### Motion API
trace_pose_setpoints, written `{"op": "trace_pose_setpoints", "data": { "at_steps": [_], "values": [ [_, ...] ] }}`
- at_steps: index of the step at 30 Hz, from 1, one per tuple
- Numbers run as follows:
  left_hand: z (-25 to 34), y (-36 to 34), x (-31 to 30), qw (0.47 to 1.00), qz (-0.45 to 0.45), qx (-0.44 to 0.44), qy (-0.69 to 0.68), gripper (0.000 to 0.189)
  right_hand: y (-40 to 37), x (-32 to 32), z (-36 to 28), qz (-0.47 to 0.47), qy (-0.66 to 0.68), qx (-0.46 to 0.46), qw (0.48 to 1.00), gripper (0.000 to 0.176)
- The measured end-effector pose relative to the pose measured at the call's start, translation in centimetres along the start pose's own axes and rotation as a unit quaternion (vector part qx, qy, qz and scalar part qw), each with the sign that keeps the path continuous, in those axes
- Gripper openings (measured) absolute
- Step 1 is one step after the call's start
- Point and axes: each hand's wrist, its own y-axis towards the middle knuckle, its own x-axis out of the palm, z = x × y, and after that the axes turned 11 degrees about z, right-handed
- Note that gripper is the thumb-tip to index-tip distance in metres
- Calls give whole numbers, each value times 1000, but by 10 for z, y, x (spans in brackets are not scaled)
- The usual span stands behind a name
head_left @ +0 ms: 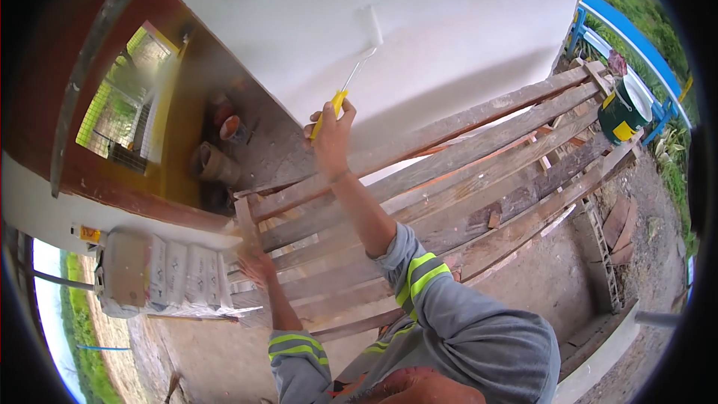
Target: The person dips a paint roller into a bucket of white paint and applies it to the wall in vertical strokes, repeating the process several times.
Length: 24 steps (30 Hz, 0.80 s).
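My right hand is closed around the yellow handle of a small paint roller. The roller's white sleeve lies against the pale wall, with the metal rod running up from the handle. Lower down on the left, my left hand is at the end of the wooden plank platform, its fingers stretched out and a little blurred. It appears to hold nothing.
A dark green paint bucket stands at the platform's far right end, near a blue railing. Wrapped sacks are stacked at the left. Beyond the wall's edge, a doorway opening shows a room with buckets on its floor.
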Motion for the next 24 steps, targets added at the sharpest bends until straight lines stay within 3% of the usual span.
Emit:
{"op": "trace_pose_setpoints", "data": {
  "at_steps": [3, 7, 20, 24],
  "values": [
    [-4, -1, 2, 1000, 8, 15, -2, 39, -26, 3, 23, -58, -2, 30, 998, 44],
    [-11, -2, 2, 1000, -6, 21, -6, 38, -26, 7, 13, -34, 17, 39, 998, 43],
    [-6, 4, -1, 998, -68, -6, -2, 40, 99, -37, -118, 15, 60, -17, 998, 37],
    [-10, 3, 5, 999, -34, 5, 18, 34, 138, -52, -159, 34, 41, -45, 998, 38]
  ]
}}
